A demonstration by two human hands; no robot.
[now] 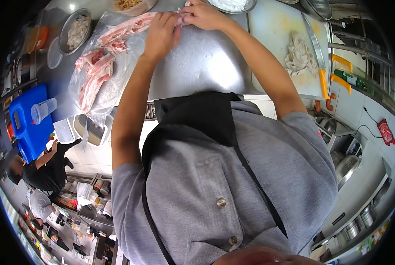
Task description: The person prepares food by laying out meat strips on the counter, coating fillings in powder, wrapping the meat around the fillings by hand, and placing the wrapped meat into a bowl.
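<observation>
Raw meat strips, pink with white fat, lie on a clear plastic sheet point(74, 88) on the steel table. One long strip point(129, 30) reaches from the sheet to my left hand point(163, 34), whose fingers close around its end. Close beside it, my right hand point(204, 17) pinches the same piece of meat, with the fingers of both hands nearly touching. Part of the meat between them is hidden by my fingers. More meat strips point(96, 79) lie folded on the sheet at the left.
At upper left stands a bowl of pale pieces point(77, 32). A bowl of white powder point(230, 3) is at the top. On the right, the cutting board point(268, 48) bears a crumpled cloth point(300, 55) and a yellow-handled knife point(314, 42). A blue jug point(27, 110) and other people are at left.
</observation>
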